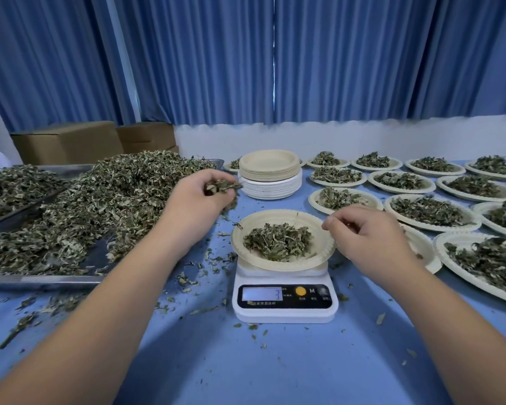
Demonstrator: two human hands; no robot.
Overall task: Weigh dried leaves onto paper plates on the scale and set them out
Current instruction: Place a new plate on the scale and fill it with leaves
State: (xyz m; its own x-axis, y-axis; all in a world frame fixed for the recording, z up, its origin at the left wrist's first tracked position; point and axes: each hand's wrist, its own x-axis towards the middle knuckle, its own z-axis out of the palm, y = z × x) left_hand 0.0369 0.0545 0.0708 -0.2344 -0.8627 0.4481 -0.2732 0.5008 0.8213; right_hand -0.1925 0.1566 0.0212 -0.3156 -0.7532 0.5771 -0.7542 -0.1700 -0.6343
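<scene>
A white digital scale (285, 299) stands on the blue table at centre. On it sits a paper plate (247, 229) holding a small mound of dried leaves (278, 241). My left hand (199, 197) hovers left of and above the plate, its fingers curled round a clump of dried leaves. My right hand (365, 232) is at the plate's right rim, thumb and forefinger pinched together over the edge; whether they hold a leaf I cannot tell. The large heap of dried leaves (105, 206) lies on a metal tray (41, 279) at the left.
A stack of empty paper plates (270, 173) stands behind the scale. Several filled plates (430, 211) cover the table to the right. Another plate (424, 249) lies under my right wrist. Cardboard boxes (70, 141) and blue curtains are at the back. Loose leaf bits litter the table.
</scene>
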